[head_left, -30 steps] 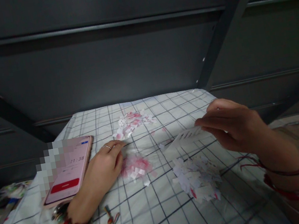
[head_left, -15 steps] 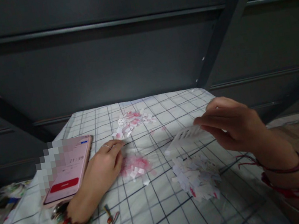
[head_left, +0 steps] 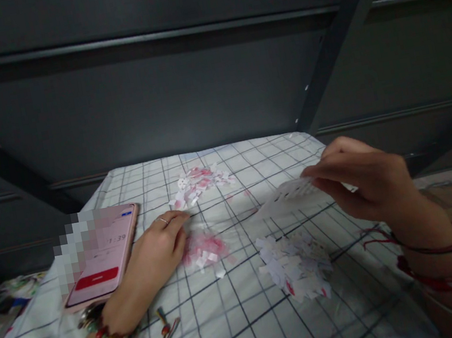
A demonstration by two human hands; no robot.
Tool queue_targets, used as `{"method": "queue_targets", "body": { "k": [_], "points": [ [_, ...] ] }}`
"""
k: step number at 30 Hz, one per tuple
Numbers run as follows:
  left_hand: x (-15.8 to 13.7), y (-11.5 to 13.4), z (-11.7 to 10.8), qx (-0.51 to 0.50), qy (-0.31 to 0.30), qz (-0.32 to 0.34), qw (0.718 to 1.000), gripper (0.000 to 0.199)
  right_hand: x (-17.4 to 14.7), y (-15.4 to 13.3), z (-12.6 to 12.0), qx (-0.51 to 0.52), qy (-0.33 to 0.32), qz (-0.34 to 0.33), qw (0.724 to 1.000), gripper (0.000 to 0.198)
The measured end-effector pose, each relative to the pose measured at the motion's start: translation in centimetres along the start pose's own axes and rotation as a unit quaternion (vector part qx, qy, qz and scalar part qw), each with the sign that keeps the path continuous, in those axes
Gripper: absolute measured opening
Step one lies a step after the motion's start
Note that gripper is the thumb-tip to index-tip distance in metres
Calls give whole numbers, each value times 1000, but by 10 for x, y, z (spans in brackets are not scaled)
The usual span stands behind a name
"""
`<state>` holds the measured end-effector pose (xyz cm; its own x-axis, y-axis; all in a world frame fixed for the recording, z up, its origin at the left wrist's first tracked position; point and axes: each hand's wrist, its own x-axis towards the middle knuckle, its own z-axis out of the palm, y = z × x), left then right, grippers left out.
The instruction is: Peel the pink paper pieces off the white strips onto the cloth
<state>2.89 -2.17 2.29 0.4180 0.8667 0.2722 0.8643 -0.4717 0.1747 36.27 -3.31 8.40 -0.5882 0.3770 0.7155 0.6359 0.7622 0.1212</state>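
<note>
On the cloth [head_left: 220,333], the phone [head_left: 104,257] lies left of the left hand [head_left: 159,248]. The middle heap of scraps [head_left: 208,251] sits just right of that hand. The back heap [head_left: 204,181] lies behind the middle one, nearer the wall [head_left: 196,98]. The right heap [head_left: 298,267] lies in front of the sheet [head_left: 285,196], which pokes out left from the right hand [head_left: 365,176].

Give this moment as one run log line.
right hand pinches blurred white sheet; left hand beside pink-and-white scraps; mostly white scrap pile on checked cloth; smartphone left of left hand
</note>
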Motion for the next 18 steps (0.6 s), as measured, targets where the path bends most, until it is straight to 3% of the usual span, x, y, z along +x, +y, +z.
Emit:
{"method": "queue_targets", "body": {
  "k": [4, 11, 14, 18],
  "points": [
    [0, -1, -1, 5, -6, -3, 1000, 38, 1, 0, 5, -30, -14, -2, 999, 19],
    [-1, -2, 0, -1, 4, -3, 1000, 38, 3, -4, 2, 43, -13, -13, 999, 21],
    [-1, -2, 1, -3, -1, -4, 1000, 39, 1, -1, 5, -47, 11, 24, 999, 18],
    [-1, -4, 1, -3, 4, -5, 1000, 38, -1, 2, 20, -191, -13, 103, 976, 17]
  ]
}}
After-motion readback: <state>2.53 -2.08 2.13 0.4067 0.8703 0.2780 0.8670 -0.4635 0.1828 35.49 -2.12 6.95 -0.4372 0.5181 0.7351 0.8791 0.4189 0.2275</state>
